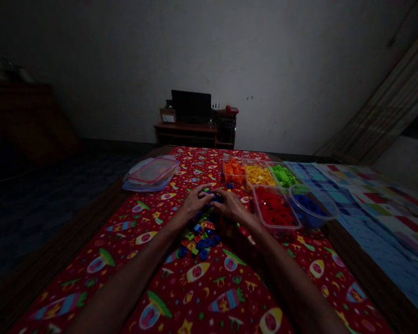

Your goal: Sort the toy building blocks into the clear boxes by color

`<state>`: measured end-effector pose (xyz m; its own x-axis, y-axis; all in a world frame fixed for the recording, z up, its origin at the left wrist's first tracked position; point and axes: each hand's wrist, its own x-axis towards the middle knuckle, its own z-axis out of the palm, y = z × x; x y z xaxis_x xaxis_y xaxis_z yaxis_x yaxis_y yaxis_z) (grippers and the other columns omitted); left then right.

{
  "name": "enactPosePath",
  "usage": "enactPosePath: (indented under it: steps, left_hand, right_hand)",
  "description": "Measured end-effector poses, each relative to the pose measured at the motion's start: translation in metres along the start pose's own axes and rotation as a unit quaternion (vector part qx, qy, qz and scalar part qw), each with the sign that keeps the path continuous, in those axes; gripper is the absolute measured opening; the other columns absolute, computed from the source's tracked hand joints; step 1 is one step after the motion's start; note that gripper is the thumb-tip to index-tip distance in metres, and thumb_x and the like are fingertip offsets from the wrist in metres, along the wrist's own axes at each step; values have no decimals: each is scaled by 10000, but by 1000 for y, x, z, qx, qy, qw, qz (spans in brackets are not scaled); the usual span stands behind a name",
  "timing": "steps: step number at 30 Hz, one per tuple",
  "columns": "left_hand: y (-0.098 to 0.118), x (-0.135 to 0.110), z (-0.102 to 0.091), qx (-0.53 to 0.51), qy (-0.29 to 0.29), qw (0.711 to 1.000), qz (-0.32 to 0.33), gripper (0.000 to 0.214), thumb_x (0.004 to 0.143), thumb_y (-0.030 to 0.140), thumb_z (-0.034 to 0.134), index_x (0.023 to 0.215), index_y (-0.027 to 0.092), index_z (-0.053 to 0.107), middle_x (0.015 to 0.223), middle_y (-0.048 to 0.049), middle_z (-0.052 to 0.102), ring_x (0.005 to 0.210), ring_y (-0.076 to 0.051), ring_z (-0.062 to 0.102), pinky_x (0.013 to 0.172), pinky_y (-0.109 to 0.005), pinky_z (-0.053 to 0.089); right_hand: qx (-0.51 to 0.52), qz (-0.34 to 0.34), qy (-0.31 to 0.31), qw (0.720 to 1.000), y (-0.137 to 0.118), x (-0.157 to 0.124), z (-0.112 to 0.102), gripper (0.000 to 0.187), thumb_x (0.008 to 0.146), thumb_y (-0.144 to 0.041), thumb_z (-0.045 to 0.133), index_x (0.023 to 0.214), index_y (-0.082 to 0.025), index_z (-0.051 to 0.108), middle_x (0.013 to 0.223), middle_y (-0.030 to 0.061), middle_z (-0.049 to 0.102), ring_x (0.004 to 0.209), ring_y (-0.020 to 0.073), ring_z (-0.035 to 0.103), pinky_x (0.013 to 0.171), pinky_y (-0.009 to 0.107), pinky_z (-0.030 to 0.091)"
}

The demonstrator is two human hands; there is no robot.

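A loose pile of mixed toy building bricks point(200, 236) in blue, green, red, orange and yellow lies on the red patterned cloth. Over the far end of the pile, my left hand point(195, 201) and my right hand point(231, 204) come together, fingertips almost touching. Both have curled fingers. Dark blue pieces point(216, 198) show between them, but the dim light hides exactly what each hand grips. Several blue round wheel-like pieces point(204, 253) lie at the pile's near edge.
To the right stand containers of orange point(234, 170), yellow point(259, 175), green point(284, 176) and red pieces point(276, 207), plus a round tub point(329, 211) with blue ones. Stacked plastic lids point(151, 174) lie at left. A quilted bed point(362, 204) adjoins the right side.
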<state>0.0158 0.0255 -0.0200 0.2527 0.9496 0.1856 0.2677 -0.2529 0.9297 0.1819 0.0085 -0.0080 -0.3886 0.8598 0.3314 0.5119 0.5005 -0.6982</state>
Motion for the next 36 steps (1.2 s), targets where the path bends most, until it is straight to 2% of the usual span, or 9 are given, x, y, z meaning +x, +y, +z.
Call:
enactPosePath:
  steps: [3, 7, 11, 16, 18, 22, 28, 32, 36]
  left_hand:
    - [4, -3, 0, 65, 15, 997, 27, 532, 776, 445, 538, 1212, 141, 566, 794, -60, 710, 731, -216, 659, 645, -307, 519]
    - [5, -1, -13, 204, 65, 974, 72, 384, 824, 432, 471, 1048, 194, 672, 982, -65, 712, 881, -237, 652, 792, -337, 505]
    - [-5, 3, -34, 253, 76, 961, 82, 375, 823, 414, 446, 999, 188, 688, 1031, -71, 706, 958, -246, 637, 881, -348, 476]
    - [-20, 6, -50, 261, 88, 959, 74, 406, 787, 439, 460, 994, 179, 694, 1036, -87, 706, 972, -275, 629, 904, -398, 465]
    - [-21, 7, -50, 261, 86, 959, 66, 407, 768, 444, 472, 974, 178, 701, 1021, -90, 710, 962, -280, 632, 899, -399, 468]
    - [-20, 8, -48, 257, 65, 962, 60, 419, 737, 480, 500, 953, 188, 709, 1022, -98, 706, 967, -291, 632, 905, -390, 464]
    - [-15, 11, -53, 283, 49, 956, 65, 472, 757, 526, 466, 1002, 193, 693, 1057, -97, 694, 1002, -289, 611, 923, -392, 452]
    - [-13, 7, -50, 306, 6, 949, 77, 575, 782, 585, 422, 1117, 172, 641, 1143, -118, 654, 1052, -290, 592, 949, -408, 434]
    - [-23, -16, -46, 329, -64, 940, 64, 754, 741, 638, 493, 1340, 181, 455, 1363, -139, 491, 1226, -317, 471, 1005, -437, 386]
  right_hand:
    - [-62, -5, 32, 998, -6, -1, -15, 301, 807, -226, 543, 1090, -179, 636, 904, 53, 695, 814, 174, 630, 745, 271, 460]
    - [-125, 50, 135, 982, -1, -5, -66, 276, 822, -276, 521, 1054, -194, 647, 928, 60, 692, 802, 178, 625, 735, 273, 463]
    - [-262, 115, 253, 924, 15, -26, -129, 312, 800, -276, 522, 1075, -195, 646, 941, 92, 687, 806, 208, 620, 753, 311, 455]
    - [-393, 239, 303, 835, 41, -64, -176, 312, 760, -276, 527, 1022, -188, 673, 819, 104, 684, 738, 224, 612, 690, 328, 448]
    - [-409, 268, 293, 822, 50, -73, -184, 279, 748, -287, 538, 964, -192, 687, 808, 96, 682, 741, 221, 608, 688, 324, 449]
    - [-387, 299, 265, 831, 54, -82, -190, 294, 775, -318, 525, 970, -173, 691, 818, 106, 683, 782, 229, 608, 744, 343, 458]
    - [-359, 229, 382, 820, 39, -79, -193, 360, 821, -321, 446, 1030, -143, 679, 861, 125, 690, 833, 233, 626, 830, 365, 443]
    - [-328, 206, 379, 840, 25, -67, -189, 350, 816, -306, 434, 963, -133, 700, 837, 124, 700, 787, 222, 646, 774, 334, 458]
    - [-313, 163, 339, 872, 11, -50, -171, 338, 825, -277, 424, 939, -134, 708, 851, 120, 710, 785, 212, 653, 762, 316, 460]
